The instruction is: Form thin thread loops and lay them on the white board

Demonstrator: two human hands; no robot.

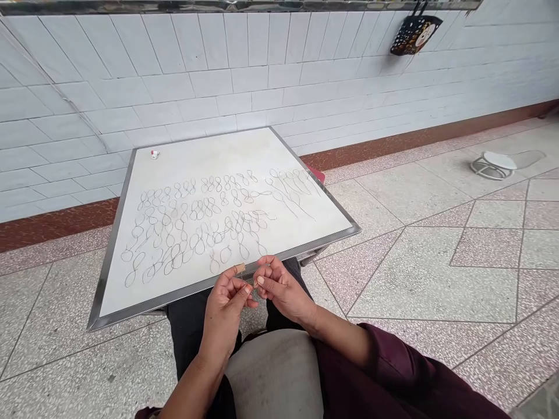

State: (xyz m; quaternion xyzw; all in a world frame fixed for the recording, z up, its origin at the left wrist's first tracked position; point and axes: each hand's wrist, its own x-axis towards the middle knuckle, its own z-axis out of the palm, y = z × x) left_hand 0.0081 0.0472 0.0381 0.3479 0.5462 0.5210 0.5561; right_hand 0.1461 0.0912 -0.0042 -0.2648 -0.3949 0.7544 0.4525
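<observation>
My left hand (226, 305) pinches with thumb and forefinger just in front of the table's near edge. A tan strip, like tape, wraps its forefinger tip (240, 268). Close beside it, my right hand (283, 288) also pinches, its fingertips almost touching the left ones. A thin strand (243, 276) shows faintly between the hands; most of it is hidden by the fingers. Ahead on the white table (209, 154) lie many thin dark strands twisted into loops (211, 205), mostly figure eights set in rough rows. Straighter-tailed looped strands (288, 198) lie at the right.
A metal rim (109, 244) borders the table. A small red-and-white item (155, 155) sits at its far left. White tiled wall (244, 75) rises behind. A patterned bag (416, 35) hangs there. On the floor at right stands a low round stool (493, 164).
</observation>
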